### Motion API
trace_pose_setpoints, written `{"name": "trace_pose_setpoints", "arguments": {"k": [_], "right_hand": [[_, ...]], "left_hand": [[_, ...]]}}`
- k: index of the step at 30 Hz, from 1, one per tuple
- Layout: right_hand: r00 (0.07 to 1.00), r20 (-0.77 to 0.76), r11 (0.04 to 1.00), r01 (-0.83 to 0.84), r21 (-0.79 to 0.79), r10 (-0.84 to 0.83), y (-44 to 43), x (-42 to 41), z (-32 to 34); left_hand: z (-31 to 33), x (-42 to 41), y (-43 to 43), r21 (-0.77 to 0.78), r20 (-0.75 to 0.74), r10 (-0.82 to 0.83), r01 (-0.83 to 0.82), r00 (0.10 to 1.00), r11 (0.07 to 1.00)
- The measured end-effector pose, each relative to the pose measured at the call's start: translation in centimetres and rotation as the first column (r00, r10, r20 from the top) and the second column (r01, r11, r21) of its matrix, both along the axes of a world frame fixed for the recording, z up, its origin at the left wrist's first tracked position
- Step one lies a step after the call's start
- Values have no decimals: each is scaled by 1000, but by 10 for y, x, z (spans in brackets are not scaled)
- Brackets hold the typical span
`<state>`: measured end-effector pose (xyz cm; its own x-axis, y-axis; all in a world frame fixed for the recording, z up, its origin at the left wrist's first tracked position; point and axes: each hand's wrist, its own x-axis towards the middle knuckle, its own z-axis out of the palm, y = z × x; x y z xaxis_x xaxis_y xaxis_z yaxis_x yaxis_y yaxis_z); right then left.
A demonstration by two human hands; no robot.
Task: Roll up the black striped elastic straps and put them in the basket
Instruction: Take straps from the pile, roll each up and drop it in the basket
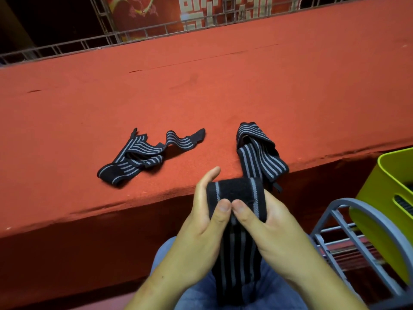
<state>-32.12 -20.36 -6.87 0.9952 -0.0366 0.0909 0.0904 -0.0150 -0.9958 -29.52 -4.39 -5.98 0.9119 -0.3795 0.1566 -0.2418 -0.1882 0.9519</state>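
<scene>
Currently in hand: one strap, roll begun

Item 1, held strap (pixel 234 191): above the lap (pixel 196 294), tail hanging down. Left hand (pixel 201 224) and right hand (pixel 277 224) pinch the roll, thumbs side by side on its front, other fingers behind. Advice: keep edges flush, tension even, tail fed straight.

Items 2–3, loose strap (pixel 143 155) and folded strap (pixel 257 153): unrolled on the red ledge (pixel 223 86). The folded one overhangs the edge just behind the roll and may snag.

Basket (pixel 388 175): at right, on the grey rack (pixel 348 218).
</scene>
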Motion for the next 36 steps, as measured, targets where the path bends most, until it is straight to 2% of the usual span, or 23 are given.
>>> {"name": "trace_pose_setpoints", "arguments": {"k": [5, 10, 17, 22, 29, 36], "right_hand": [[999, 35, 999, 37, -19, -36, -4, 0, 2], [999, 34, 999, 32, 27, -33, -4, -1, 0], [999, -29, 992, -13, 127, 17, -7, 1, -2], [995, -84, 990, -38, 137, 50, -8, 1, -6], [983, -163, 988, -58, 146, 82, -6, 2, -8], [955, -274, 981, -60, 184, 110, -7, 0, -10]], "left_hand": [[7, 3, 6, 42, 43, 15, -17, 999, 999], [7, 4, 8, -8, 6, 16, -16, 1000, 1000], [6, 3, 6, -53, 9, 62, -62, 998, 997], [7, 2, 6, -49, 38, 92, -90, 995, 995], [7, 6, 6, -39, 155, 137, -133, 978, 990], [11, 10, 6, -125, 188, 192, -170, 963, 977]]}}
